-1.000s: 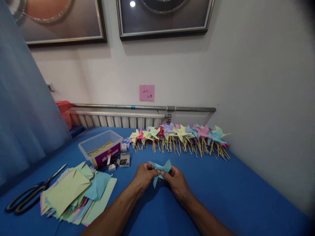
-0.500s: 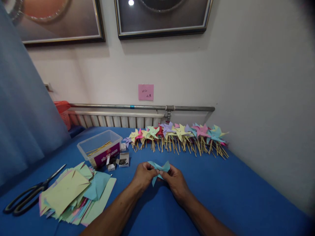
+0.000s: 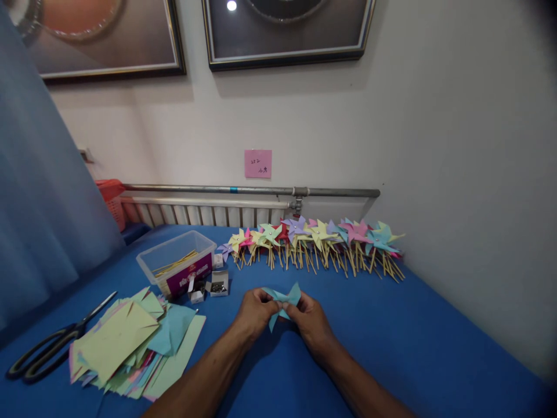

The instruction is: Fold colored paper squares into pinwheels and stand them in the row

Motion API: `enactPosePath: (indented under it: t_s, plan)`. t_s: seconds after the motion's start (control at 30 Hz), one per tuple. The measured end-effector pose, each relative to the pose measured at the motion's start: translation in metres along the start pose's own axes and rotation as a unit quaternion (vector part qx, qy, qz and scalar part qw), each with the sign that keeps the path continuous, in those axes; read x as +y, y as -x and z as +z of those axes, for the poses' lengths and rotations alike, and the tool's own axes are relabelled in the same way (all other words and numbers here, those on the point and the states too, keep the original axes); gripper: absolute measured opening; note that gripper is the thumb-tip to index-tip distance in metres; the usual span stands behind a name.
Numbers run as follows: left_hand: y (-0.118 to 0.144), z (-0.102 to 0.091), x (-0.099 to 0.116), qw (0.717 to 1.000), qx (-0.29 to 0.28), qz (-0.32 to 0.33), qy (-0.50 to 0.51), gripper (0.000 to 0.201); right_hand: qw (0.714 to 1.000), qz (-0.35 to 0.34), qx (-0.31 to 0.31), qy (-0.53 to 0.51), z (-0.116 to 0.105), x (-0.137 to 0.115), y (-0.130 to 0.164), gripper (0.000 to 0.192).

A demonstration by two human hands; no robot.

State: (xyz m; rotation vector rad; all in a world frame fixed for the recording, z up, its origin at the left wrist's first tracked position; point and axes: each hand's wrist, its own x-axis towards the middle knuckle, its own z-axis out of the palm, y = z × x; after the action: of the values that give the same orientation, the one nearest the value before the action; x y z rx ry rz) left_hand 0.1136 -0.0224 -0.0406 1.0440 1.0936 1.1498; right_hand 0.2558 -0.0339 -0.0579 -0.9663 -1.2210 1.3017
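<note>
Between my two hands is a light-blue paper pinwheel (image 3: 282, 297), its vanes folded in toward the middle. My left hand (image 3: 256, 310) is closed on its left side, the thumb at the centre. From the right, my right hand (image 3: 311, 320) pinches it too, thumb near the other thumb. The fingers behind the paper are hidden, and no stick shows on it. Beyond my hands lies a long row of finished pinwheels (image 3: 319, 233) in several colours, with wooden sticks pointing toward me.
At left lie a stack of cut paper sheets (image 3: 122, 337) and black-handled scissors (image 3: 65, 342). Behind them stands a clear plastic box (image 3: 174, 261) with thin sticks, beside small open boxes of metal pins (image 3: 219, 284). A radiator (image 3: 191, 213) runs along the wall; a blue curtain (image 3: 47, 174) hangs left.
The pinwheel's upper right vane stands a little higher, and the paper has turned slightly in my fingers. Both hands stay almost in place.
</note>
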Motion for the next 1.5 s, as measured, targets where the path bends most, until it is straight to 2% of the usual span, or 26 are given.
enactPosePath:
  t_s: [0.2,0.3,0.47,0.6,0.73,0.93,1.13,1.37,1.5]
  plan:
    - [-0.003,-0.001,-0.006,0.999,0.004,0.019,-0.026,0.026,0.998,-0.024,0.008,0.049,-0.001,0.001,0.000,0.033]
    - [-0.003,-0.002,-0.005,0.998,0.010,0.015,-0.062,0.024,0.999,-0.019,-0.005,0.043,-0.001,-0.001,0.001,0.036]
    - [-0.001,-0.003,-0.001,0.996,0.015,0.009,-0.090,0.024,0.999,-0.010,0.011,0.046,-0.001,-0.003,0.001,0.036]
    - [-0.004,-0.004,-0.007,0.997,0.001,0.010,-0.077,0.022,0.999,-0.008,0.006,0.043,-0.003,-0.002,0.000,0.037]
    - [-0.008,-0.006,-0.014,0.995,0.014,0.007,-0.095,0.018,0.999,-0.008,0.005,0.036,-0.002,0.000,-0.001,0.041]
    - [-0.005,-0.007,-0.012,0.987,0.004,0.049,-0.156,0.015,0.999,-0.004,0.030,0.012,0.002,0.002,-0.003,0.043]
    - [-0.005,-0.006,-0.011,0.995,-0.028,0.038,-0.093,0.016,0.999,0.011,0.037,-0.009,0.000,0.004,-0.004,0.042]
    - [-0.001,-0.004,-0.002,0.996,-0.024,0.047,-0.072,0.022,0.997,0.034,0.028,-0.057,-0.001,0.004,-0.003,0.047]
    - [0.002,-0.002,0.001,0.997,-0.045,0.046,-0.031,0.029,0.998,0.031,0.042,-0.039,-0.002,0.003,-0.003,0.040]
